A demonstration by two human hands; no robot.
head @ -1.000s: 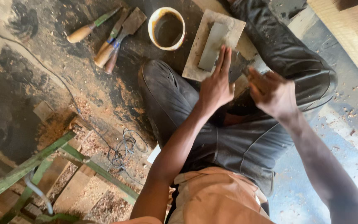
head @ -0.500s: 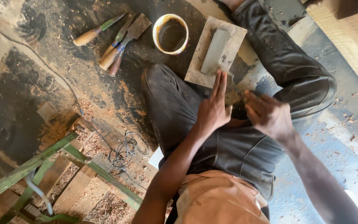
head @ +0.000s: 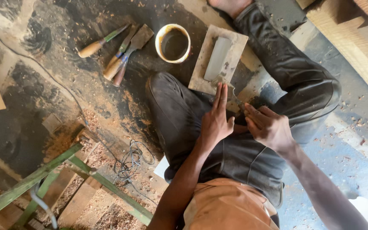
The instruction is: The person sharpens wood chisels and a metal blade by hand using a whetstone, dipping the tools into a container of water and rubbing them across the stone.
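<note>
You sit on a workshop floor, orange shirt (head: 226, 208) nearest the camera, dark trousers (head: 239, 153) stretching away with one knee bent to your right. Your left hand (head: 214, 123) lies flat, fingers (head: 220, 94) straight and pressed close together, their tips bearing down on the blade of a chisel (head: 234, 97) at the near end of a grey sharpening stone (head: 217, 58). Your right hand (head: 269, 127) sits just beside it, fingers curled around the chisel's handle, most of which is hidden inside the grip. The stone rests in a flat wooden block (head: 235, 47) lying across your legs. Just left of the block stands a small round tub (head: 173, 43) with a white rim and dark liquid inside. Farther left, three wooden-handled chisels (head: 116, 51) lie together on the dusty floor (head: 43, 85), well apart from your hands. A tangle of thin wire (head: 130, 159) lies near your left arm, beside green metal bars (head: 35, 179) amid sawdust. A pale timber plank (head: 354, 38) runs along the far right.
</note>
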